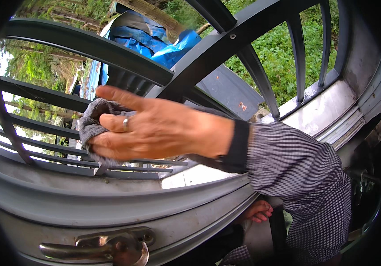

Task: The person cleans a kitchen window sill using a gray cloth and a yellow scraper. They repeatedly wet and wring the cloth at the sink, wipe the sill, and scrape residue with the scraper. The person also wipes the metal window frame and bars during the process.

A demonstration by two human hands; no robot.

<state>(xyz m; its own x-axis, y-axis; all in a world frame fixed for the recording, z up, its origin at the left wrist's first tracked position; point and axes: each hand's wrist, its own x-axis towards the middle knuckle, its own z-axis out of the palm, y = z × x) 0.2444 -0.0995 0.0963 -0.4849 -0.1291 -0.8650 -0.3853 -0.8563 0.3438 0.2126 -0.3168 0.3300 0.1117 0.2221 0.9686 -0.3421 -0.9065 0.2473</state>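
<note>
My right hand [157,129], with a ring on one finger, reaches left across the view. Its fingers are bent around a bunched grey cloth [94,116], held at the dark metal bars of a window grille [207,63]. The moving hand is slightly blurred and covers part of the grille behind it. A checked sleeve with a black cuff covers the arm. Small and dim below that forearm, what looks like my left hand [260,211] shows beside the edge of the window frame [177,212]. Its wrist is hidden, and whether it touches or holds anything cannot be told.
A worn metal window handle [77,249] juts from the frame at lower left. A pale sill [323,106] runs along the grille's foot at right. Outside lie a crumpled blue tarp [177,50], a dark flat panel [227,89] and green plants [277,60].
</note>
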